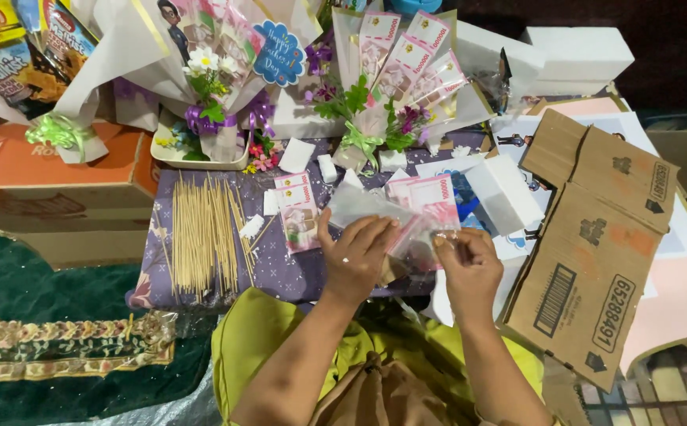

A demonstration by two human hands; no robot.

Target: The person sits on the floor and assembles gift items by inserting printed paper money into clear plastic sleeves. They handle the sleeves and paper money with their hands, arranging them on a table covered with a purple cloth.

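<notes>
Clear plastic sleeve point(418, 237) with a pink banknote inside, at the near right edge of the purple-clothed table point(296, 276) — light, floppy, slippery, best pinched at its edges — right hand point(469, 268) pinches its corner, left hand point(357, 256) presses flat, fingers extended, on its left side.

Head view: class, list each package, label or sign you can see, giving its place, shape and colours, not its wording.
Snack packets: top left, in a white-wrapped bouquet; red, yellow, blue.
Round tag: top centre on flower bouquet; scalloped, blue.
Orange carton: left, under bouquets; rectangular.
Flattened cardboard box: right; brown, black barcode and arrows.
White boxes: top right; plain.
</notes>
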